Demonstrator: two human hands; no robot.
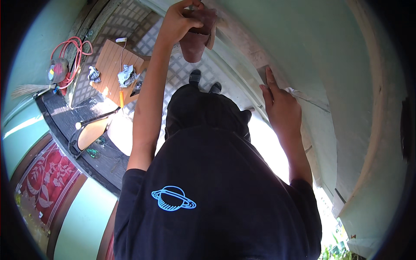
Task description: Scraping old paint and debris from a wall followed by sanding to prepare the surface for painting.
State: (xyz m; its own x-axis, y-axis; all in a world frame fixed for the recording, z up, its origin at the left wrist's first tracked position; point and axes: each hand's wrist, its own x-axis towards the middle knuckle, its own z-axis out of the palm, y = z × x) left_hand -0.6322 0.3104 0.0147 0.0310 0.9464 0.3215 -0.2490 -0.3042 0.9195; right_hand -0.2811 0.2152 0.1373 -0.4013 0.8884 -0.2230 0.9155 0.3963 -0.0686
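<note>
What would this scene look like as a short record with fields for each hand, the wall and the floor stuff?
left hand: raised, gripping a brown sanding block against the wall
right hand: flat on the wall, index finger out, no tool in it
wall: pale green, worn bare strip near the hands
floor items: wooden board with crumpled rags, red hose, broom
clothing: black shirt with blue planet print

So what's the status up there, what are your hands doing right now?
Left hand gripping a reddish-brown pot with sandpaper against the wall. Right hand flat on the pale green wall, fingers on a small block. Nothing blocking.
</note>
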